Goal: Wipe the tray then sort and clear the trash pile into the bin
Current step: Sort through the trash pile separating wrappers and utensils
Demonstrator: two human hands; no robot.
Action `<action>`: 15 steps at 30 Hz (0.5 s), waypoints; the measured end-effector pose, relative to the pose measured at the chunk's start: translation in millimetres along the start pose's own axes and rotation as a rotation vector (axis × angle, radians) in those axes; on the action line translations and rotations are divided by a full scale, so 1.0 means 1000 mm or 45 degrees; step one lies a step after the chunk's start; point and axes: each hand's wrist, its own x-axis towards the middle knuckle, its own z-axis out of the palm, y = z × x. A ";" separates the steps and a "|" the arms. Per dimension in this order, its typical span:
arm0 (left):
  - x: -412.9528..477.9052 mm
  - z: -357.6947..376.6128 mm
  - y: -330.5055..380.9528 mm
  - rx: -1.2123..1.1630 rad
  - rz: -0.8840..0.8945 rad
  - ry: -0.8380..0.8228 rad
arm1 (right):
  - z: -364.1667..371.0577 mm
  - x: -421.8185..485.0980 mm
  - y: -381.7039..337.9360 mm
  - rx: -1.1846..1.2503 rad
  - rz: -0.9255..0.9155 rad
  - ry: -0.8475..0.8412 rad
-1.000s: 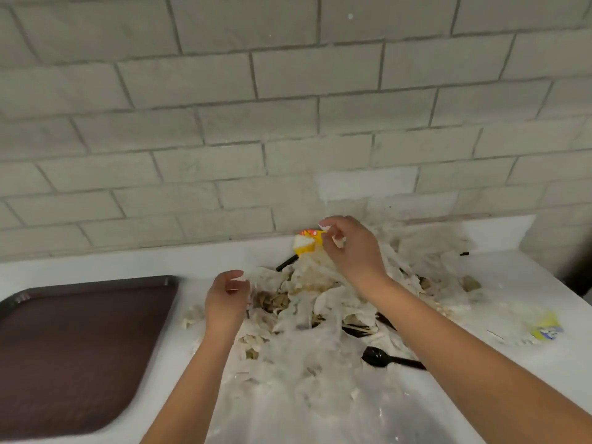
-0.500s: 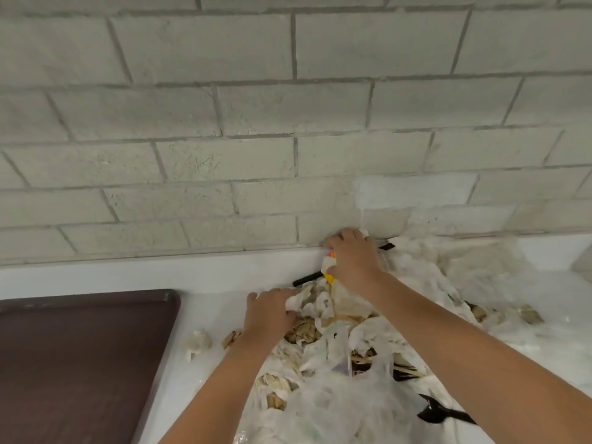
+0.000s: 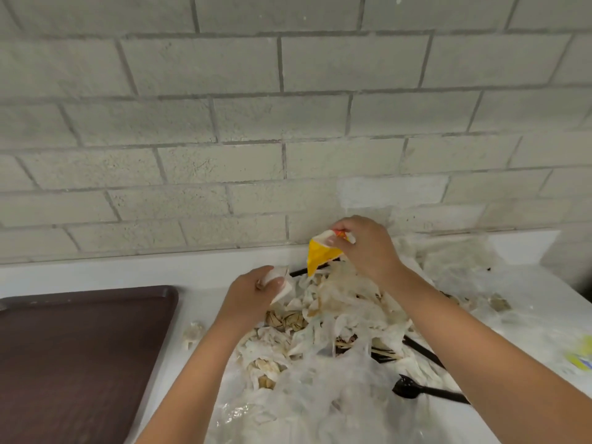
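Trash pile (image 3: 336, 318) looks light, limp and tearable, so grab bunched folds; your right hand (image 3: 368, 248) pinches a wrapper (image 3: 317, 257), left hand (image 3: 250, 299) grips a napkin (image 3: 282, 285).

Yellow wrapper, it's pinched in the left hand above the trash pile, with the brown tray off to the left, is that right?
No. The head view shows the wrapper pinched in the right hand, not the left hand, which holds a white scrap. It is above the pile, with the tray off to the left.
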 end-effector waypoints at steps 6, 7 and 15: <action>-0.057 0.000 0.058 -0.591 -0.052 0.074 | -0.074 -0.057 -0.023 0.604 0.159 0.327; -0.071 0.005 0.069 -0.666 -0.057 0.076 | -0.088 -0.072 -0.024 0.673 0.213 0.369; -0.215 0.117 0.117 -0.834 -0.150 -0.217 | -0.189 -0.274 0.025 1.049 0.749 0.537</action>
